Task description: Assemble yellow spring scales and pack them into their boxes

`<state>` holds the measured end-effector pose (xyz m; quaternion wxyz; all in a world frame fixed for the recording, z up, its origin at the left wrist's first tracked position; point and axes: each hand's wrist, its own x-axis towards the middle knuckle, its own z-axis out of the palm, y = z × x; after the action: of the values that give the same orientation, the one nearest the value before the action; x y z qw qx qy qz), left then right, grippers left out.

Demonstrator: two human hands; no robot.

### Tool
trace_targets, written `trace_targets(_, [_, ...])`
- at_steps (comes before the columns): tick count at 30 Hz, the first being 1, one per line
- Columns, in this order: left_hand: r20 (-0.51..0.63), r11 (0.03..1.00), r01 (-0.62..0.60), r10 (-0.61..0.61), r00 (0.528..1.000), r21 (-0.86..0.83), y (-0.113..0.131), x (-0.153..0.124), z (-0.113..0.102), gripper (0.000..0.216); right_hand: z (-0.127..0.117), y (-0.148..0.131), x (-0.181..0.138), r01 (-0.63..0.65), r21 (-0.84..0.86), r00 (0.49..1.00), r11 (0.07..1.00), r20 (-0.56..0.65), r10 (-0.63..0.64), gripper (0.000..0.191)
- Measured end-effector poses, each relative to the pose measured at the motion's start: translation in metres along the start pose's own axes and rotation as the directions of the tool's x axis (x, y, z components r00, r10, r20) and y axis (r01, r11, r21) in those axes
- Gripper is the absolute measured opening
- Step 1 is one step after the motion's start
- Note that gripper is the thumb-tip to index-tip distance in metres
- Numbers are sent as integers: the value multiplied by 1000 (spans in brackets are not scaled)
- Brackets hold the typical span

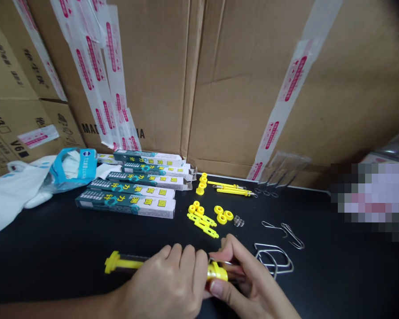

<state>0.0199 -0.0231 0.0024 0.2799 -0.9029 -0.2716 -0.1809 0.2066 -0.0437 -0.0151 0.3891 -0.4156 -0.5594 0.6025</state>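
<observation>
Fingers [186,261] around yellow-capped tube [129,263], yellow parts [203,223] beyond.

Head camera looks down, close over black table [53,252].

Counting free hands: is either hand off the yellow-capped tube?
No, both the left hand and right hand grip the yellow-capped tube.

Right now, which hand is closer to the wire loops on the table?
Right. The right hand lies just left of the wire loops, almost touching them; the left hand is farther left, gripping the tube.
</observation>
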Motion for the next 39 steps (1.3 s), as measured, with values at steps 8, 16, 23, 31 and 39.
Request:
trace_targets(8, [12, 1000, 7, -7, 1000, 22, 1, -1, 0, 16, 0, -5, 2, -22, 6, 1000, 1000, 14, 22, 35])
trace_targets(16, [18, 998, -25, 24, 1000, 50, -4, -2, -3, 16, -11, -20, 7, 238, -718, 963, 654, 88, -254, 22])
trace_targets(23, [3, 997, -78, 78, 997, -25, -4, -1, -4, 16, -7, -19, 4, 238, -858, 965, 456, 155, -212, 29])
trace_targets(31, [28, 998, -64, 65, 998, -30, -3, 0, 0, 14, -4, -22, 3, 131, -751, 991, 647, 78, -109, 43])
trace_targets(39, [39, 997, -59, 61, 997, -51, -2, -1, 0, 13, -4, -21, 3, 127, -668, 992, 733, 106, -74, 48])
